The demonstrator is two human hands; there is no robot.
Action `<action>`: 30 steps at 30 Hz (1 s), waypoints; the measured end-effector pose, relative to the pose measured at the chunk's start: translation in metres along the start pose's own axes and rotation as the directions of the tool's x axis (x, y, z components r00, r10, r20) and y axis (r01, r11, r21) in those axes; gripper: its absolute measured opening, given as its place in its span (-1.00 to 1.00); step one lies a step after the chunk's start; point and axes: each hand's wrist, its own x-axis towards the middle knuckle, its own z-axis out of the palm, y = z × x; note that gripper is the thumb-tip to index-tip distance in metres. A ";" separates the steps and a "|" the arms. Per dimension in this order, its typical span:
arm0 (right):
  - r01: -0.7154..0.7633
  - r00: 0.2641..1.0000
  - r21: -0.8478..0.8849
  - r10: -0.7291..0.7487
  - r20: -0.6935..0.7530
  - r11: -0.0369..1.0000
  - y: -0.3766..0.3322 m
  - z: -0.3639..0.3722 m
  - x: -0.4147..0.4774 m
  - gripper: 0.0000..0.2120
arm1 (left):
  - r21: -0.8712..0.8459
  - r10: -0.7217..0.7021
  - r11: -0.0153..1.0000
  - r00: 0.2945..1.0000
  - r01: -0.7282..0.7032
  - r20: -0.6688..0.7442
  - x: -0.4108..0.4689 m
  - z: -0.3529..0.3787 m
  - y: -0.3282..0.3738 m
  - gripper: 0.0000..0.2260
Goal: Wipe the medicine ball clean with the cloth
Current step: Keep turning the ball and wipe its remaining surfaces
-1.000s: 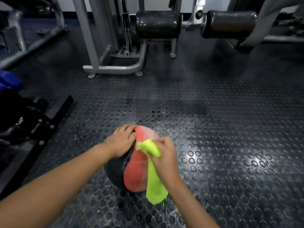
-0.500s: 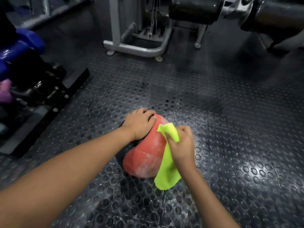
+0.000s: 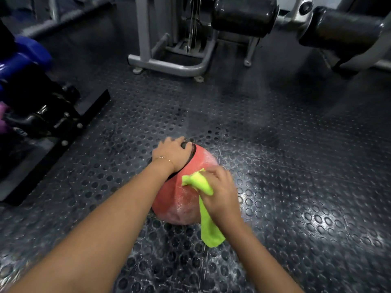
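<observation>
A red and black medicine ball (image 3: 179, 195) rests on the studded rubber floor in the lower middle of the head view. My left hand (image 3: 172, 154) lies flat over its upper left side, fingers curled on the black part. My right hand (image 3: 222, 192) grips a bright yellow-green cloth (image 3: 206, 210) and presses it against the ball's right side. One end of the cloth bunches above my fingers, the other hangs down to the floor. The red surface looks wet and shiny.
A grey weight machine frame (image 3: 171, 64) stands on the floor behind the ball, with two black padded rollers (image 3: 243, 15) above it. A black rack with blue and purple items (image 3: 31, 56) stands at the left. Open studded floor (image 3: 306, 166) lies to the right.
The ball has turned so more of its red side faces up. My right hand with the cloth has slid from the top toward the right side. The camera has tilted down and nearer.
</observation>
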 end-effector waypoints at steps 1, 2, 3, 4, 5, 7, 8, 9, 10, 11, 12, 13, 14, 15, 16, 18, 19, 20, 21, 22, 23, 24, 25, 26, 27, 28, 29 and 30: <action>-0.071 0.997 0.034 0.072 -0.026 0.997 0.005 -0.003 0.009 -0.74 | -0.005 -0.005 1.000 1.000 0.005 -0.007 -0.001 0.000 0.001 -0.53; -0.168 0.983 0.081 0.173 -0.059 0.982 0.009 -0.005 0.020 -0.80 | -0.008 -0.005 1.000 1.000 0.005 -0.013 -0.001 0.000 0.002 -0.54; -0.246 0.963 0.114 0.256 -0.083 0.963 0.013 -0.007 0.030 -0.84 | -0.009 -0.005 1.000 1.000 0.005 -0.016 -0.001 -0.001 0.004 -0.55; -0.298 0.947 0.105 0.307 -0.091 0.949 0.013 -0.005 0.033 -0.86 | -0.011 -0.008 1.000 1.000 0.008 -0.017 -0.001 -0.002 0.005 -0.56; -0.298 0.950 0.055 0.301 -0.081 0.953 0.008 -0.005 0.031 -0.87 | -0.012 -0.011 1.000 1.000 0.011 -0.019 -0.001 -0.003 0.006 -0.56; -0.119 0.993 -0.044 0.119 -0.005 0.992 -0.004 0.000 0.013 -0.75 | -0.006 -0.007 1.000 1.000 0.007 -0.024 -0.001 -0.004 0.004 -0.58; -0.019 0.999 -0.046 0.021 0.037 0.999 -0.006 0.001 0.003 -0.67 | 0.001 0.002 1.000 1.000 -0.002 -0.021 -0.001 -0.003 0.002 -0.58; 0.046 0.998 -0.044 -0.044 0.048 0.998 -0.003 -0.001 0.001 -0.65 | 0.015 0.025 1.000 1.000 -0.025 -0.013 -0.001 -0.003 0.001 -0.58; 0.039 0.998 -0.020 -0.038 0.048 0.999 0.002 -0.005 0.007 -0.67 | 0.031 0.055 0.998 0.998 -0.055 -0.008 -0.001 -0.003 0.000 -0.58; -0.038 0.999 0.010 0.038 0.020 0.999 0.007 -0.007 0.017 -0.73 | 0.045 0.087 0.995 0.996 -0.086 -0.006 -0.002 -0.003 0.000 -0.57; -0.132 0.991 0.048 0.132 -0.012 0.990 0.012 -0.008 0.029 -0.80 | 0.051 0.111 0.993 0.994 -0.111 -0.004 -0.002 -0.003 -0.001 -0.57; -0.208 0.976 0.068 0.211 -0.043 0.976 0.014 -0.009 0.037 -0.84 | 0.051 0.123 0.991 0.992 -0.122 -0.003 -0.003 -0.003 -0.002 -0.57; -0.246 0.966 0.056 0.249 -0.063 0.968 0.013 -0.006 0.039 -0.86 | 0.050 0.126 0.991 0.992 -0.126 0.000 -0.003 -0.003 -0.004 -0.58; -0.235 0.969 0.031 0.237 -0.067 0.971 0.008 -0.005 0.035 -0.86 | 0.052 0.121 0.991 0.993 -0.121 0.008 -0.004 -0.003 -0.004 -0.58; -0.183 0.982 -0.008 0.183 -0.044 0.983 0.002 -0.001 0.027 -0.80 | 0.061 0.101 0.993 0.995 -0.102 0.022 -0.005 -0.002 -0.005 -0.58; -0.037 0.999 -0.022 0.038 0.022 0.999 -0.004 0.002 0.007 -0.67 | 0.117 0.009 0.993 0.999 -0.015 0.046 -0.006 -0.002 -0.001 -0.52; 0.002 1.000 -0.006 -0.002 0.008 1.000 -0.001 0.001 0.003 -0.67 | 0.150 -0.051 0.988 0.997 0.043 0.051 -0.008 -0.001 0.002 -0.46; -0.026 0.999 0.034 0.027 -0.022 0.999 0.004 -0.002 0.006 -0.72 | 0.174 -0.094 0.981 0.994 0.085 0.048 -0.010 -0.001 0.007 -0.41; -0.117 0.990 0.090 0.123 -0.064 0.989 0.007 -0.005 0.012 -0.80 | 0.181 -0.111 0.978 0.993 0.102 0.042 -0.013 0.001 0.011 -0.38; -0.215 0.968 0.146 0.231 -0.101 0.966 0.013 -0.005 0.020 -0.85 | 0.177 -0.109 0.979 0.993 0.100 0.037 -0.014 0.002 0.014 -0.38; -0.292 0.938 0.202 0.322 -0.131 0.935 0.017 -0.005 0.026 -0.87 | 0.163 -0.103 0.982 0.994 0.097 0.028 -0.014 0.002 0.016 -0.40; -0.356 0.909 0.223 0.392 -0.141 0.907 0.018 -0.004 0.030 -0.87 | 0.148 -0.104 0.984 0.994 0.101 0.018 -0.013 0.002 0.015 -0.41; -0.384 0.899 0.193 0.413 -0.142 0.903 0.016 -0.004 0.028 -0.87 | 0.135 -0.104 0.985 0.995 0.102 0.007 -0.011 0.003 0.016 -0.43; -0.374 0.907 0.170 0.398 -0.139 0.912 0.011 -0.003 0.022 -0.88 | 0.125 -0.101 0.987 0.995 0.101 -0.007 -0.010 0.003 0.017 -0.45; -0.315 0.935 0.118 0.329 -0.134 0.942 0.007 -0.001 0.013 -0.85 | 0.114 -0.093 0.989 0.996 0.094 -0.017 -0.009 0.003 0.017 -0.47; -0.245 0.961 0.097 0.254 -0.107 0.965 0.003 0.002 0.001 -0.76 | 0.106 -0.078 0.991 0.997 0.080 -0.021 -0.008 0.002 0.016 -0.49; -0.157 0.984 0.063 0.161 -0.071 0.986 0.001 0.002 -0.010 -0.69 | 0.104 -0.063 0.992 0.998 0.065 -0.020 -0.009 0.002 0.016 -0.51; -0.088 0.994 0.041 0.090 -0.058 0.995 0.003 0.000 -0.012 -0.65 | 0.110 -0.045 0.993 0.999 0.047 -0.022 -0.009 0.000 0.016 -0.52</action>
